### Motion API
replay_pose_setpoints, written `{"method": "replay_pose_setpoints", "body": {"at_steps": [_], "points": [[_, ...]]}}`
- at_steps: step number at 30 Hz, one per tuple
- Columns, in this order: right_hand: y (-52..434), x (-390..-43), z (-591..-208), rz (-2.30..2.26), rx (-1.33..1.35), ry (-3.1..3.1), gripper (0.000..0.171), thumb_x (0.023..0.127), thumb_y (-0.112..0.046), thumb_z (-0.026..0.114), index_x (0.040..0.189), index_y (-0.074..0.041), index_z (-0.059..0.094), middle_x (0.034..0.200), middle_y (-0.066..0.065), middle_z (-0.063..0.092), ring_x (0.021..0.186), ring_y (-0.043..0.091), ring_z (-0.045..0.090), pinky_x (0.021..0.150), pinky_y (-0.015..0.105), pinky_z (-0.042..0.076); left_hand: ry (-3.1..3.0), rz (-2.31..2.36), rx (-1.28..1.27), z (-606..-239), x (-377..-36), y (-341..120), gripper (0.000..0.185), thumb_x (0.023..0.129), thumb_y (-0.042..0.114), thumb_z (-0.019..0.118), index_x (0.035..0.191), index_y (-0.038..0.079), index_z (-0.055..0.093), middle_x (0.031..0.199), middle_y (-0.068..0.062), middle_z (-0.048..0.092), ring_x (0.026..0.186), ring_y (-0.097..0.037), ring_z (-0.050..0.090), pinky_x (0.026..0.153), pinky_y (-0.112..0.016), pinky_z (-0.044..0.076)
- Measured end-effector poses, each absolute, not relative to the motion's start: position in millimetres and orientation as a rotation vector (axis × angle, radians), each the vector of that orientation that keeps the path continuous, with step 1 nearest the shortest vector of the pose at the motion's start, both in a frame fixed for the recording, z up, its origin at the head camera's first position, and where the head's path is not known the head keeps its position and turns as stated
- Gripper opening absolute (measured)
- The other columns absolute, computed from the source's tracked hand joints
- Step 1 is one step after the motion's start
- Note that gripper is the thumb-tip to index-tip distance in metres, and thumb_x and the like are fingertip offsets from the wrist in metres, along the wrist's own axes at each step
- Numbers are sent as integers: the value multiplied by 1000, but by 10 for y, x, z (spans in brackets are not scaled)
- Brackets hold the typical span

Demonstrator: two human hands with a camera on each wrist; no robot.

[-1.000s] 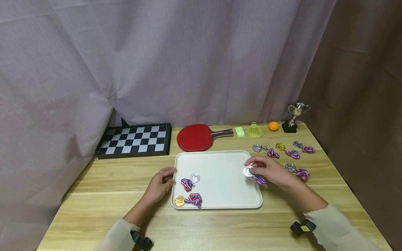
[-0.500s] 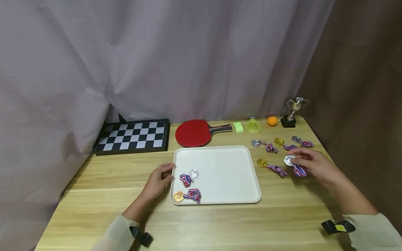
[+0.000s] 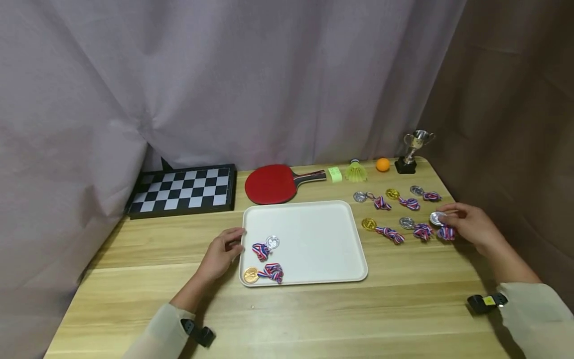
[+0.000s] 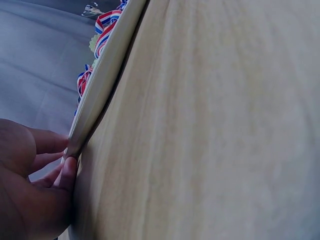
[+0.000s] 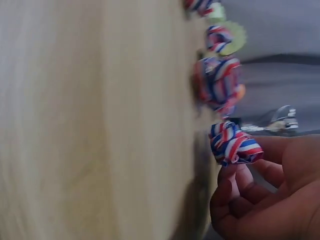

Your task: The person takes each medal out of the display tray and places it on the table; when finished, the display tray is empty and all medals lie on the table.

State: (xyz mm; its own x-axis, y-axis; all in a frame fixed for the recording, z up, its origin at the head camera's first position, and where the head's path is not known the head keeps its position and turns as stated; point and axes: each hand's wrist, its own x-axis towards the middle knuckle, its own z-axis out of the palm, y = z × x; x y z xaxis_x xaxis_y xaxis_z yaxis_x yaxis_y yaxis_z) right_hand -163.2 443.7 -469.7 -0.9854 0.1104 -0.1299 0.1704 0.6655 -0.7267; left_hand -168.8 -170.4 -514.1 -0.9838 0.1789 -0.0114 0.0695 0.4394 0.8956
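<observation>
My right hand (image 3: pixel 450 220) pinches a silver medal (image 3: pixel 436 218), and its striped ribbon (image 3: pixel 446 233) bunches under the fingers, low over the table's right side. In the right wrist view the ribbon (image 5: pixel 233 143) sits at my fingertips (image 5: pixel 227 182). With its fingers curled on the left rim, my left hand (image 3: pixel 236 241) holds the white tray (image 3: pixel 314 234); the left wrist view shows fingers (image 4: pixel 52 165) on the tray edge (image 4: pixel 105 85). On the tray lie a silver medal (image 3: pixel 272 242) and a gold medal (image 3: pixel 250 274), each with a ribbon.
Several more medals lie right of the tray, among them a gold one (image 3: pixel 368 224) and a silver one (image 3: pixel 406 223). Along the back stand a chessboard (image 3: pixel 181 189), a red paddle (image 3: pixel 271 183), a shuttlecock (image 3: pixel 356 171), an orange ball (image 3: pixel 382 164) and a small trophy (image 3: pixel 410 149).
My right hand carried the silver medal from the tray's right edge out to the right, past the medals on the table. The left hand stayed on the tray's rim.
</observation>
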Motion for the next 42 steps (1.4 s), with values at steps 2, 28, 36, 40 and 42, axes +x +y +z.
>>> {"method": "replay_pose_setpoints", "body": {"at_steps": [2, 28, 36, 40, 42], "points": [[4467, -1664, -4765, -1156, 238, 2836, 39, 105, -20, 59, 129, 11, 58, 96, 9, 69, 74, 8, 55, 58, 27, 48, 2569, 1602, 226, -5148, -1687, -1703, 45, 95, -10, 64, 139, -6, 60, 146, -22, 54, 122, -35, 61, 96, -29, 56], [4337, -1683, -4698, -1008, 255, 3032, 41, 105, -28, 59, 127, 7, 65, 123, 36, 61, 103, 47, 59, 65, 31, 46, 2573, 1599, 197, -5169, -1682, -1688, 45, 93, -11, 66, 137, -6, 62, 144, -20, 56, 120, -33, 62, 97, -29, 57], [3806, -1688, -4389, -1010, 14, 3093, 37, 104, -27, 63, 127, 2, 68, 120, 30, 66, 94, 37, 62, 58, 28, 45, 2573, 1602, 189, -5147, -1699, -1691, 45, 93, -10, 66, 138, -5, 62, 145, -18, 56, 121, -31, 62, 99, -30, 55], [3417, -1689, -4319, -1083, -76, 3006, 35, 103, -25, 64, 127, -1, 69, 123, 25, 67, 97, 32, 60, 65, 29, 47, 2579, 1593, 191, -5154, -1702, -1691, 45, 94, -10, 65, 138, -5, 61, 146, -18, 55, 121, -31, 62, 100, -31, 56], [3220, -1709, -4307, -1114, -135, 2947, 34, 102, -23, 66, 127, -1, 69, 124, 23, 68, 105, 32, 60, 74, 31, 49, 2581, 1589, 187, -5150, -1702, -1688, 45, 94, -10, 65, 138, -4, 61, 146, -18, 55, 122, -31, 62, 100, -33, 56]]}}
